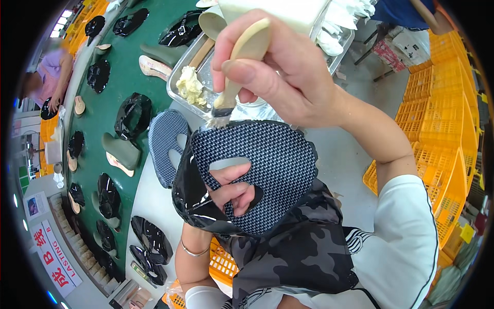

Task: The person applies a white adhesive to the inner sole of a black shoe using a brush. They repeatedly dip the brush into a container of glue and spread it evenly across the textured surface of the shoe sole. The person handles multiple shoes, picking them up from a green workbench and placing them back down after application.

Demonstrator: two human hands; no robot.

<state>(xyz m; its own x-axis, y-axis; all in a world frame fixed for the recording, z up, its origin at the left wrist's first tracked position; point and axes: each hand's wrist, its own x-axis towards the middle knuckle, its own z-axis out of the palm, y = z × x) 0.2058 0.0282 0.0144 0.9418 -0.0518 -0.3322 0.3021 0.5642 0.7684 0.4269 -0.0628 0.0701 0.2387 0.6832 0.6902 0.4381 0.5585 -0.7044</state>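
My right hand (pixel 296 77) pinches a small wooden-handled brush (pixel 251 44) between thumb and fingers. The bristles, smeared with something whitish, touch the far left edge of a shoe upper (pixel 280 165). That upper is glossy black outside, with a black-and-white houndstooth lining turned up. Under it is my left hand (pixel 232 193), whose fingers poke through the cut-out opening and grip it; the palm is hidden. Just beyond lies a metal tray (pixel 174 91) holding a pale yellow, paste-like lump (pixel 190 85). Another houndstooth-lined piece (pixel 163 136) rests on the white table to the left.
A green conveyor belt (pixel 95 123) at left carries several black uppers and green shoe lasts (pixel 123 149). More black uppers (pixel 150 239) lie near the table's left edge. Yellow crates (pixel 437 129) are stacked at right. One person (pixel 49 77) works across the belt; another (pixel 406 13) is at the upper right.
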